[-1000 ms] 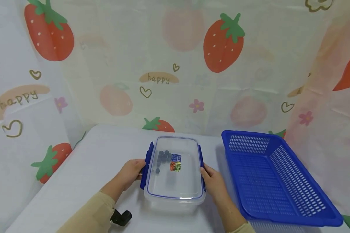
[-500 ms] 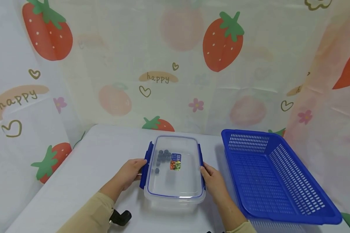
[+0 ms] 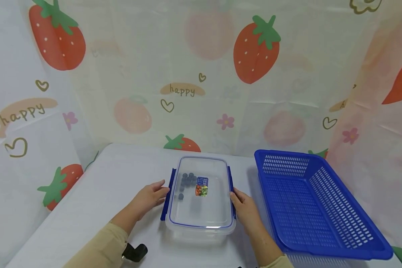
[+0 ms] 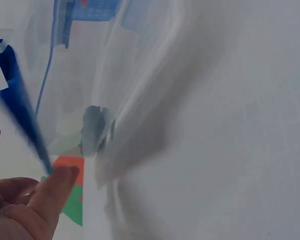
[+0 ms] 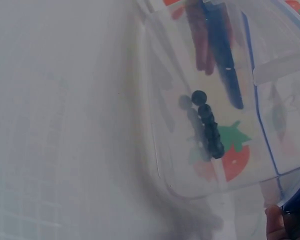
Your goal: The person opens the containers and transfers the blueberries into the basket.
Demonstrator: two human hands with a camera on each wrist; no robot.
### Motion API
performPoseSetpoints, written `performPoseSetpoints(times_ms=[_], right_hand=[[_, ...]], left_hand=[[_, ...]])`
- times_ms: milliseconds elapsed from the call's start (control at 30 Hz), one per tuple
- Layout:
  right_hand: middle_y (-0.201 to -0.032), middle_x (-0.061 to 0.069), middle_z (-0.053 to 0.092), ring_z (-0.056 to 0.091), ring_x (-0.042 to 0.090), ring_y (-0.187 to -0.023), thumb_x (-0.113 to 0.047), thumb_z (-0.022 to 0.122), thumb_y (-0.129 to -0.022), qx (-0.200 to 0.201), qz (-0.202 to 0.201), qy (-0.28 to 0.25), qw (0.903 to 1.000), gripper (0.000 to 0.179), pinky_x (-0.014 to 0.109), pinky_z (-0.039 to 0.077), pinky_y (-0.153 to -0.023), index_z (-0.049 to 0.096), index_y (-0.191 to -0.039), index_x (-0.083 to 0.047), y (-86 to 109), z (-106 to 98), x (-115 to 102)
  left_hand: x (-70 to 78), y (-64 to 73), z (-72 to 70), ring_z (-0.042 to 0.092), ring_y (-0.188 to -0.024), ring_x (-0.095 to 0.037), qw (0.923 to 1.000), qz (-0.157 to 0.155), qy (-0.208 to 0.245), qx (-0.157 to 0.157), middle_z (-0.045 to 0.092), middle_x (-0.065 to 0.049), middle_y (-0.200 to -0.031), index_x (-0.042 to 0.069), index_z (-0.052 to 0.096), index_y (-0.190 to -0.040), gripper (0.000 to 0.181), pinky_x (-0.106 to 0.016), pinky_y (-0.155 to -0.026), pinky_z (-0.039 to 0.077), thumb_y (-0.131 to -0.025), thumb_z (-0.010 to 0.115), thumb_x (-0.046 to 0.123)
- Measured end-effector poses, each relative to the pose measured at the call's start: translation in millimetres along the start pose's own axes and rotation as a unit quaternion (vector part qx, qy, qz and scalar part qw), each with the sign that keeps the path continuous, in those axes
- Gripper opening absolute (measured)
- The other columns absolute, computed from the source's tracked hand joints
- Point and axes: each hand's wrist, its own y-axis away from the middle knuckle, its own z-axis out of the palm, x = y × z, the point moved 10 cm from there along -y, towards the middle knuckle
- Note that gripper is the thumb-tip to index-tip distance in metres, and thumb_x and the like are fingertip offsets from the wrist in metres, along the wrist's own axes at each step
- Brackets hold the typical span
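Observation:
A clear plastic food container (image 3: 217, 212) with a blue-lined lid sits on the white table, several dark blueberries (image 3: 187, 181) inside at its left. My left hand (image 3: 147, 200) is beside the blue left latch (image 3: 166, 203), fingers extended. In the left wrist view that latch (image 4: 21, 107) hangs swung out from the lid, and a fingertip (image 4: 65, 175) is at its lower end. On the other side, my right hand (image 3: 246, 210) holds the container at the right latch (image 3: 230, 178), thumb on top; its other fingers are mostly hidden.
A blue perforated basket (image 3: 294, 208) stands at the right, close to the right forearm. A black rounded object (image 3: 135, 253) shows below the left sleeve. Strawberry-printed cloth (image 3: 187, 119) hangs behind and at both sides of the table.
My left fingers have loosened from the left latch and straightened, and the latch's far end sits lower. The right hand and the container have stayed in place.

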Motion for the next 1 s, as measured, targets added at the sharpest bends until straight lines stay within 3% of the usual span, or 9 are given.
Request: performPoseSetpoints(times_ms=[233,367,567,1000], right_hand=[[-0.129,0.023,0.049,0.048,0.036,-0.117,-0.02,0.049,-0.095,-0.005,0.001,-0.004,1.0,0.045,0.048,0.039,-0.095,0.044,-0.132,0.005,1.1,1,-1],[-0.129,0.024,0.049,0.048,0.037,-0.117,-0.021,0.049,-0.096,-0.008,-0.006,-0.005,0.9999,0.046,0.049,0.039,-0.095,0.043,-0.132,0.006,1.6,2,-4],[-0.129,0.023,0.049,0.049,0.036,-0.117,-0.021,0.049,-0.095,-0.004,0.001,-0.01,0.9999,0.045,0.048,0.04,-0.094,0.044,-0.132,0.005,1.1,1,-3],[-0.122,0.022,0.055,0.056,0.032,-0.108,-0.015,0.05,-0.094,0.016,0.0,-0.041,0.999,0.039,0.043,0.045,-0.09,0.05,-0.127,0.006,-6.9,-4,-5]], left_hand=[[21.1,5.6,-7.9,0.045,-0.124,-0.027,0.9985,0.033,-0.033,0.028,0.045,-0.013,-0.137,0.006,0.034,-0.141,0.06,-0.036,-0.095,0.04,-0.091,0.056,0.031],[29.2,8.3,-1.7,0.044,-0.124,-0.027,0.9976,0.047,-0.042,0.028,0.046,-0.01,-0.137,0.007,0.039,-0.139,0.062,-0.041,-0.097,0.038,-0.088,0.059,0.037],[24.6,8.0,12.9,0.051,-0.117,-0.028,0.9978,0.04,-0.047,0.024,0.054,-0.012,-0.129,0.009,0.041,-0.138,0.068,-0.042,-0.093,0.042,-0.081,0.069,0.034],[20.0,7.1,14.3,0.049,-0.119,-0.027,0.9989,0.034,-0.024,0.023,0.053,-0.011,-0.129,0.009,0.041,-0.138,0.072,-0.04,-0.093,0.042,-0.078,0.071,0.035]])
